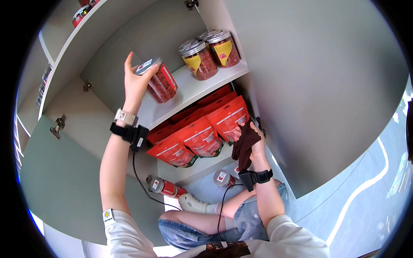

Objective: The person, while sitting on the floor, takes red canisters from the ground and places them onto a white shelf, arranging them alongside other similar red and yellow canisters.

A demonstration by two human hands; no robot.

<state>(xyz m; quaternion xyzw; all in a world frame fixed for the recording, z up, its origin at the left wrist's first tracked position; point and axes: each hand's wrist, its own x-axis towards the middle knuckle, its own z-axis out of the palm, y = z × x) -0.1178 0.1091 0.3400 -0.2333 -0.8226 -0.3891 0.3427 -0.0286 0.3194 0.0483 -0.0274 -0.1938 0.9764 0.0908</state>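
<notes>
My left hand (137,80) grips a clear plastic jar (163,84) by its silver lid, tilted at the left part of the upper cabinet shelf. The jar holds reddish pieces and bears a red label. Several similar jars with yellow labels (200,63) stand at that shelf's right end. My right hand (255,142) is closed around a dark brown cloth (246,142), in front of the red pouches (227,119) in the lower compartment.
The shelf edge (193,98) runs between the compartments. A large cabinet door (309,90) stands open at right, a green-grey one (74,180) at left. Jars with silver lids (222,178) stand on the floor near my crossed legs, more (161,186) at left. Cables run from both wrist straps.
</notes>
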